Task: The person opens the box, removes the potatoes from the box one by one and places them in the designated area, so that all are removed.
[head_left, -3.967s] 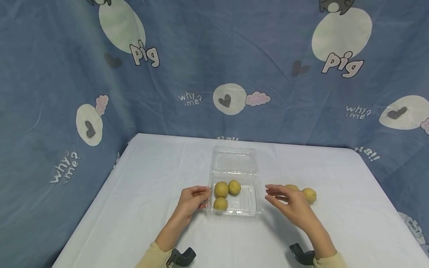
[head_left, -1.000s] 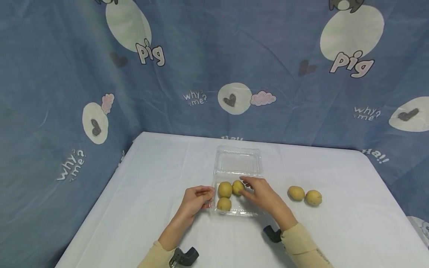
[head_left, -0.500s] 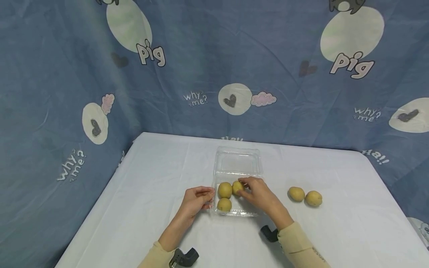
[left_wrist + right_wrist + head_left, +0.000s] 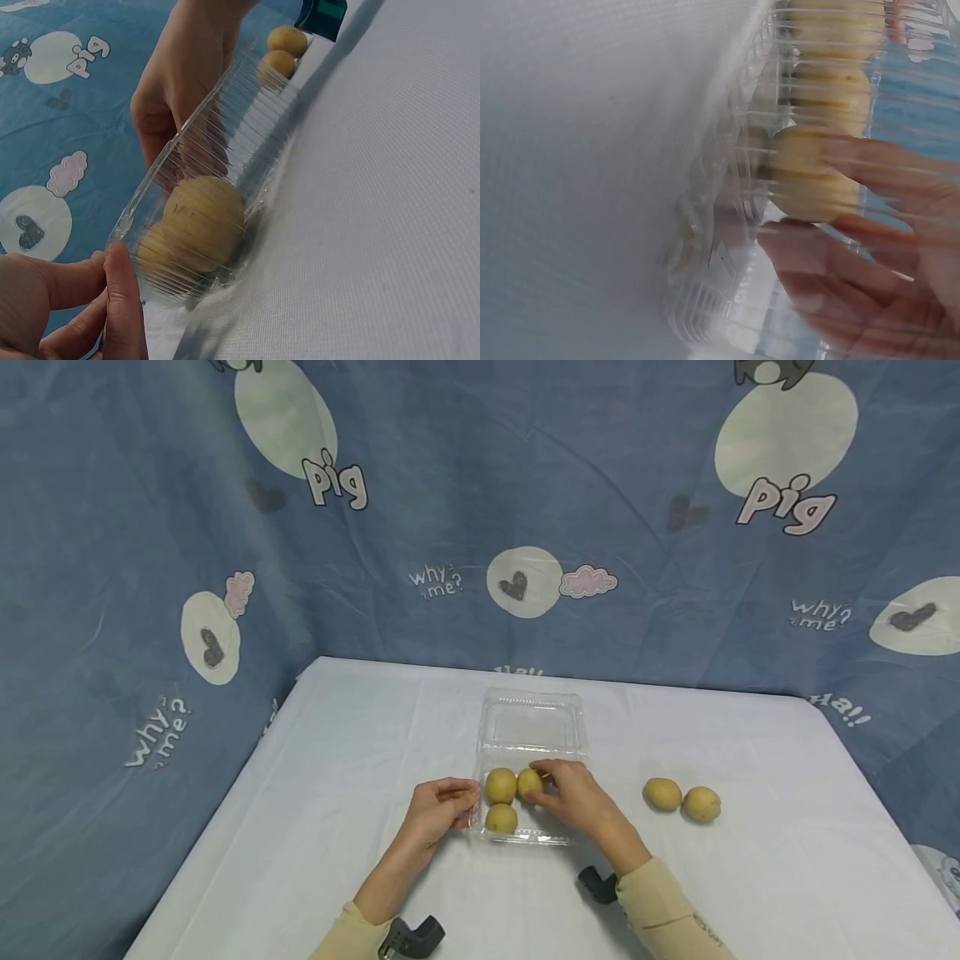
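Observation:
A hinged plastic clamshell box (image 4: 551, 814) lies with its lid (image 4: 529, 722) folded back. My left hand (image 4: 441, 810) pinches the box's left rim between thumb and fingers. Inside the base are three round yellow fruits. My right hand (image 4: 570, 789) reaches in from the right and grips the upper right fruit (image 4: 529, 784), thumb on the near side and fingers on the far side. Against it sits the upper left fruit (image 4: 500, 786), with the lower left fruit (image 4: 501, 819) in front. In the right wrist view the ribbed wall overlaps the gripped fruit (image 4: 802, 169).
Two more yellow fruits, an oval one (image 4: 663, 794) and a rounder one (image 4: 702, 804), lie side by side on the white tablecloth (image 4: 360, 735), right of the box. Behind the table hangs a blue printed curtain (image 4: 420, 510).
My right hand came in from beside the box, closed round the upper right fruit and shifted it slightly left against its neighbour. My left hand keeps its pinch on the rim.

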`<state>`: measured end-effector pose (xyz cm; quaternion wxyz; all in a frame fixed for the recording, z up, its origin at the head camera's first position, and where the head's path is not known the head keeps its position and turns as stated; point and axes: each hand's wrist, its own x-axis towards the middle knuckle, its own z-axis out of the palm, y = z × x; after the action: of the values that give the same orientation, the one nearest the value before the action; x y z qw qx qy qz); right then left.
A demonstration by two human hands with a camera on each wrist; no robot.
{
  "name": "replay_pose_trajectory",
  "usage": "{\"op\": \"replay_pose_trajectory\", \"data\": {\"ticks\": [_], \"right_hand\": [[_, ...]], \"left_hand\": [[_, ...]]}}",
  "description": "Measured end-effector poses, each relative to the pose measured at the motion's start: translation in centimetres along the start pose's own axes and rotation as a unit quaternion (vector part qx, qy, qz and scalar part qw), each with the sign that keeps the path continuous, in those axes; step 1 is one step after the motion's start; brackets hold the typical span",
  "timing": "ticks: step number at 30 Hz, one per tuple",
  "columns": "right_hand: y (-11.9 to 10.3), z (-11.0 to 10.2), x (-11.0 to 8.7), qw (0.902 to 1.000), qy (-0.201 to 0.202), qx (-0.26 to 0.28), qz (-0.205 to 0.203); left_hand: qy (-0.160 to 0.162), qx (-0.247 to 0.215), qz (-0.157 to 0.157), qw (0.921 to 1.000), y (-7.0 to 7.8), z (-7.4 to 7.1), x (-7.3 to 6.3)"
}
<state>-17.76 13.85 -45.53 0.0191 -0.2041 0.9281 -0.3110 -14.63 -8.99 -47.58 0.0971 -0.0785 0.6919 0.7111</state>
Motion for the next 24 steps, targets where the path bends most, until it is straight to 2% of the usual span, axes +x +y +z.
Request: {"op": "replay_pose_trajectory", "data": {"ticks": [10, 24], "right_hand": [[0.08, 0.28, 0.06, 0.9986, -0.007, 0.034, -0.040], [0.38, 0.05, -0.18, 0.9967, -0.001, 0.053, -0.062]], "left_hand": [[0.002, 0.002, -0.005, 1.0000, -0.03, -0.04, -0.02], [0.000, 0.000, -0.008, 1.0000, 0.10, -0.04, -0.02]]}}
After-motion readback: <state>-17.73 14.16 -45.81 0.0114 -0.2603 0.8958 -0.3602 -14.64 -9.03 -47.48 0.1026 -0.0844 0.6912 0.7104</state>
